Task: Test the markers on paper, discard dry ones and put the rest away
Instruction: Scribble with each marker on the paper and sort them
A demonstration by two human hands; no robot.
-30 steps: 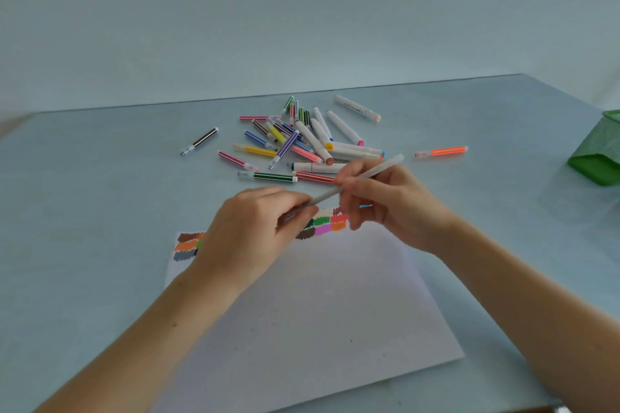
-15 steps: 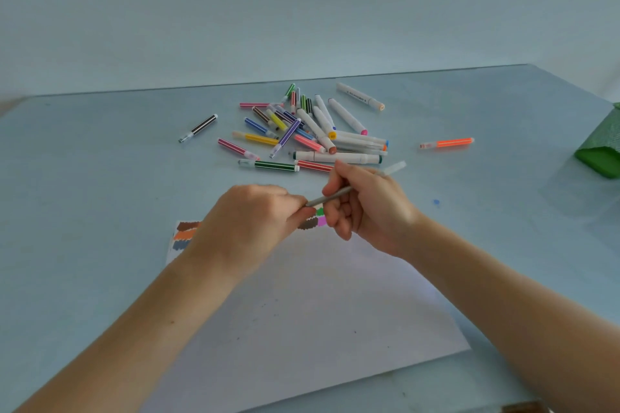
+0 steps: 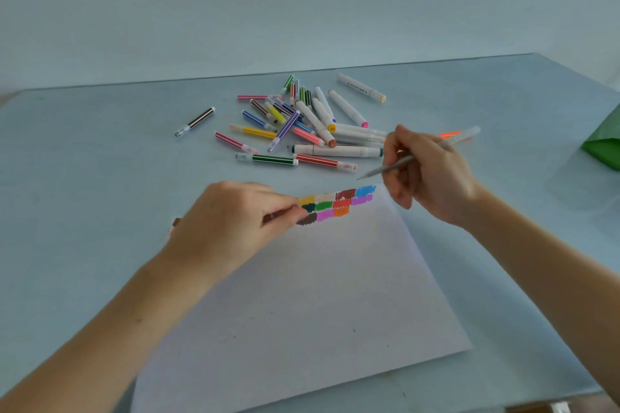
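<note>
My right hand (image 3: 426, 174) grips a thin grey marker (image 3: 389, 168), uncapped, its tip pointing left just above the paper's far right corner. Pinched in the fingers of my left hand (image 3: 231, 221) is the marker's small cap (image 3: 270, 216), mostly hidden. A white sheet of paper (image 3: 302, 305) lies in front of me with a band of coloured test patches (image 3: 339, 204) along its far edge. Behind the paper a pile of markers (image 3: 302, 127) lies on the table, thin striped ones and thicker white ones mixed together.
A brown striped marker (image 3: 196, 121) lies apart at the left of the pile. An orange marker (image 3: 451, 135) shows behind my right hand. A green container (image 3: 604, 144) sits at the right edge. The table (image 3: 84, 178) is pale blue, its front edge close behind the paper.
My hands have pulled apart: the cap came off in my left hand, and my right hand moved right with the bare marker. The colour patches are uncovered now.
</note>
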